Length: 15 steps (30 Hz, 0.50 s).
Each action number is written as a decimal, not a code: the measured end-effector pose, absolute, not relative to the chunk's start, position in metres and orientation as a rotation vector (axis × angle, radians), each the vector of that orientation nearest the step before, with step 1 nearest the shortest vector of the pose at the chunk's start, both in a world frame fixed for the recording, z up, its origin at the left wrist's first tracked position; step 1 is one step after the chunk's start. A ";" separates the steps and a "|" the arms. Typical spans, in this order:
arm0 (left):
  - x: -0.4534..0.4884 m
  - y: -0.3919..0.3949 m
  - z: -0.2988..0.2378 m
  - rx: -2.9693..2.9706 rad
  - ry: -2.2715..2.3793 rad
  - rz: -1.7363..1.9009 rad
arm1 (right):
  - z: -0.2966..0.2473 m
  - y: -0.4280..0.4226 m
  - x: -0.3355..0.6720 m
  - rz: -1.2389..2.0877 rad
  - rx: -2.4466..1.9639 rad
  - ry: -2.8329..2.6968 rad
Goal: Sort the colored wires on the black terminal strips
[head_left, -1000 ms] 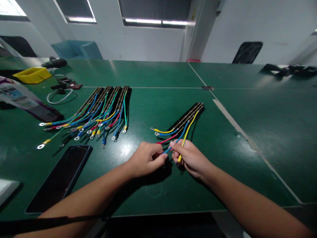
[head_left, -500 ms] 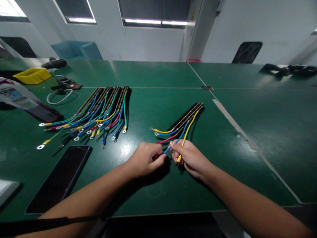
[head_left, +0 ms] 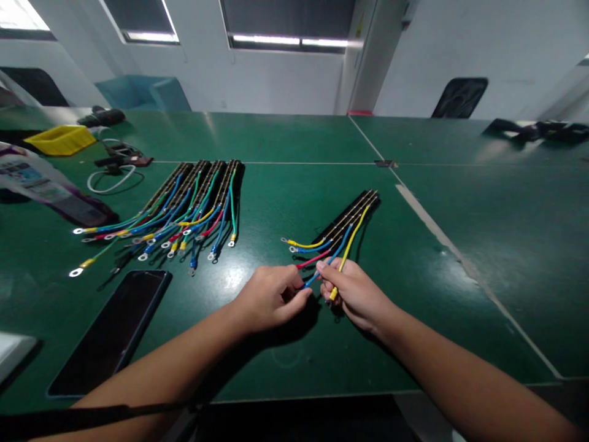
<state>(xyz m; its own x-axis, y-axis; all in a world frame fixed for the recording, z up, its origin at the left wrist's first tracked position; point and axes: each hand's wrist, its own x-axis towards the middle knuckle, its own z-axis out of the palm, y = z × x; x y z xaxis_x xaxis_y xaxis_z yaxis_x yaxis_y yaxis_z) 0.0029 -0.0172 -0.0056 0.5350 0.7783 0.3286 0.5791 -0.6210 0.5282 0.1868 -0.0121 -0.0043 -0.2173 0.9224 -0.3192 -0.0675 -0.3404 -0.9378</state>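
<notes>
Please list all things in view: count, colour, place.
Near strip: one, black, right of centre
Its wires: five visible, yellow, blue, red, on it
Strip group: four, black, left of centre
Group wires: many, blue, green, yellow, red, there
Phone: one, black, lower left
Flat object: one, white, left edge
Bottle: one, whitish, left edge
Tray: one, yellow, upper left
Cable: one, white, upper left
Dark objects: several, black, far left and right
Table: one, green, beneath
Sofa: one, blue, behind table
Chairs: two, black, behind table
Windows: three visible, mostly dark, behind
Wall: one, white, behind
Strap: one, black, lower left
Arms: two, bottom
Left hand: one, at a blue wire's end
Right hand: one, holding blue and yellow wires
</notes>
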 end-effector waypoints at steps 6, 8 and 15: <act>0.005 -0.017 -0.004 2.438 1.149 0.689 | -0.002 -0.012 0.187 1.691 -1.284 -1.087; 0.005 -0.017 -0.004 2.409 1.138 0.688 | -0.002 -0.012 0.187 1.698 -1.284 -1.088; 0.004 -0.016 -0.006 2.365 1.083 0.741 | -0.003 -0.012 0.187 1.696 -1.277 -1.102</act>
<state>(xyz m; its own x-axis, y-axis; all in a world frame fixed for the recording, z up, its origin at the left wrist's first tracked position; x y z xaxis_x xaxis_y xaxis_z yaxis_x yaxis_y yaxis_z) 0.0036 -0.0163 -0.0060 0.5514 0.7832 0.2874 0.5511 -0.6006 0.5793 0.1868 -0.0122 -0.0033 -0.2383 0.9093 -0.3412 -0.0572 -0.3639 -0.9297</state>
